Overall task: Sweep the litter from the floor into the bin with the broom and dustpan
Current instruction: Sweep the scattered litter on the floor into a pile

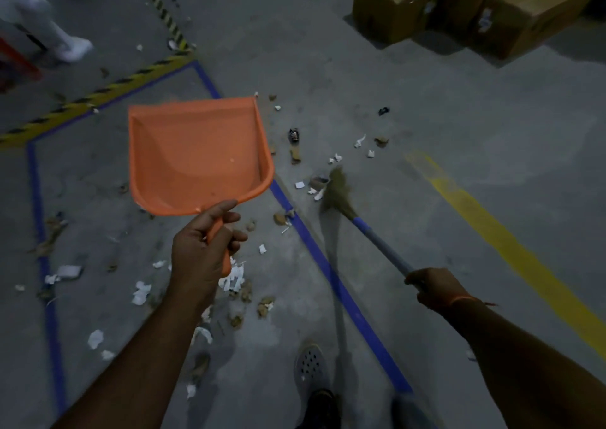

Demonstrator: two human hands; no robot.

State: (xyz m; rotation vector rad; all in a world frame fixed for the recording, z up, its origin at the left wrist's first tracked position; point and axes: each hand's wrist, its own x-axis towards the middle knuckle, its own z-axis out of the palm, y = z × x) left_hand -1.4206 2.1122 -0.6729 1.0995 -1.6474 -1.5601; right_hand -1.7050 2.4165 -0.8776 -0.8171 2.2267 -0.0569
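Note:
My left hand grips the handle of an orange dustpan, held above the floor with its pan looking empty. My right hand holds the grey and blue stick of a broom. Its straw head touches the floor among scraps. Litter of white paper bits, brown pieces and dark wrappers lies scattered over the grey concrete floor, under the dustpan handle, left of my left arm and beyond the broom head. No bin shows in view.
Blue tape lines and yellow-black hazard tape mark the floor, with a yellow line at right. Cardboard boxes stand at the back right. Another person's legs are at top left. My shoe is at the bottom.

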